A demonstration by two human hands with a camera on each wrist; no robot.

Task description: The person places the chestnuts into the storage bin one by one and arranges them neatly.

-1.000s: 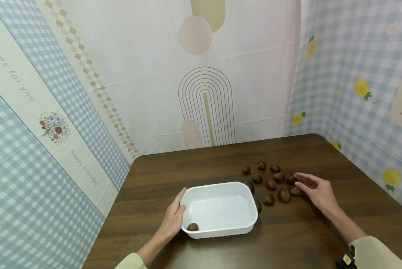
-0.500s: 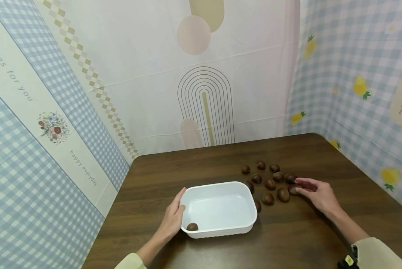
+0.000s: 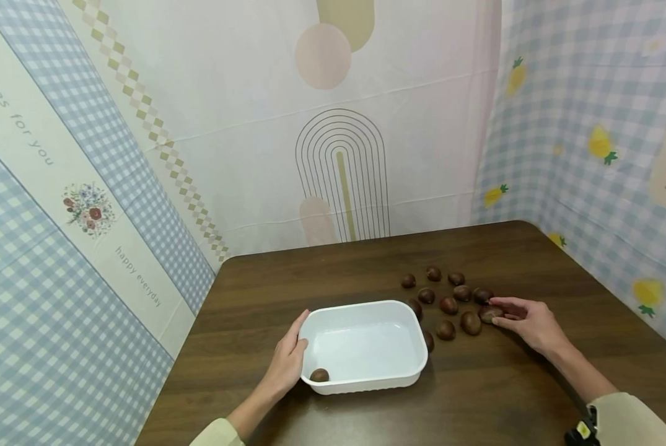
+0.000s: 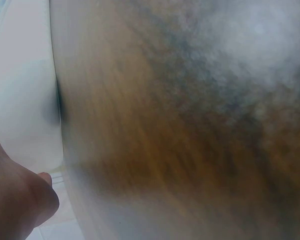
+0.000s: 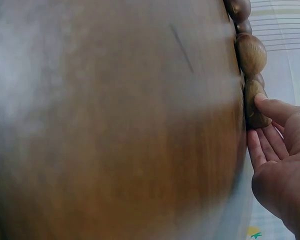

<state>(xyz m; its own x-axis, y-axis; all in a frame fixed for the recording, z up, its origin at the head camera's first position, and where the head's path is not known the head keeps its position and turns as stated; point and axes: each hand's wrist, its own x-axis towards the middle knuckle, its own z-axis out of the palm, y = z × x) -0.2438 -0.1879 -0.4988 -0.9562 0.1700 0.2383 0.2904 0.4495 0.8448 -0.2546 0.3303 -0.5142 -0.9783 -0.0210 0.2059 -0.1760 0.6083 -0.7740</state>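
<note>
My left hand (image 3: 287,358) is gripping the white dish (image 3: 372,386) by its left side, lower centre of the frame, probably to steady it. A lone nut (image 3: 319,375) is resting in its lower left corner. My right hand (image 3: 533,325), right of centre, is pinching an outer chestnut (image 3: 487,314), perhaps because the edge is easiest to reach; the other chestnuts (image 3: 471,323) are lying mostly leftward. A brown table (image 3: 288,279) is supporting them; a pale cloth (image 3: 243,155) is hanging behind, upper centre.
</note>
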